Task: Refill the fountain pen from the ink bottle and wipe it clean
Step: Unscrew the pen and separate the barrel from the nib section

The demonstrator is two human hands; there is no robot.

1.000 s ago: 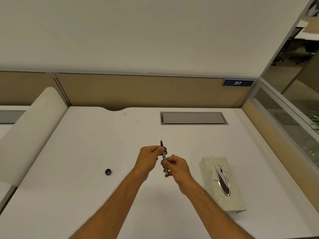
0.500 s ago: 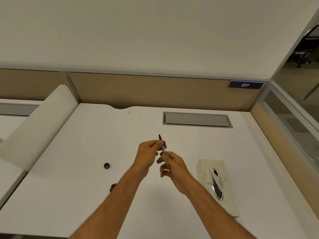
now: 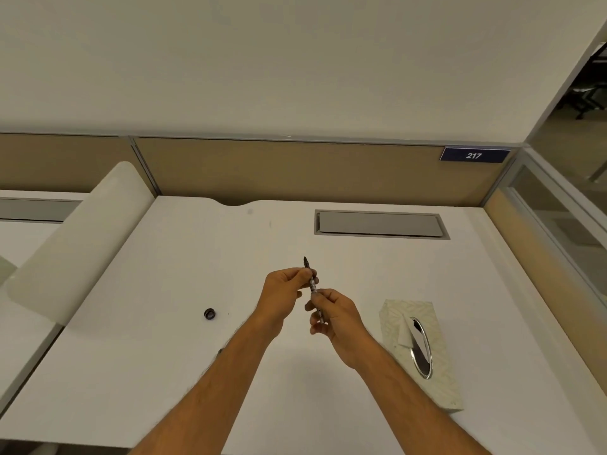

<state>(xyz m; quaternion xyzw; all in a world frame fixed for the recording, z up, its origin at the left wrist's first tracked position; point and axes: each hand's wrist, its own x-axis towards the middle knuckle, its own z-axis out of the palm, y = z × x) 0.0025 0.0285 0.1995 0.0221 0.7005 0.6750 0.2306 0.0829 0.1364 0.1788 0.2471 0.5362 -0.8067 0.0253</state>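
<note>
Both-hand grip (image 3: 313, 292) mid-pen (image 3: 311, 280), nib above.

We see both hands raised over the white surface (image 3: 138, 372), sharing one fountain pen (image 3: 312, 284). The left hand (image 3: 284, 295) pinches its upper section just below the dark nib, which points up and away. The right hand (image 3: 335, 315) curls round the lower part of the barrel, just beneath the left. A small dark ring-shaped cap (image 3: 209, 313) lies on the surface well to the left of the left hand. A patterned tissue box (image 3: 440, 385) lies near the right forearm, a tissue standing out of its oval opening. Beyond the hands sits a grey recessed panel (image 3: 381, 224).
</note>
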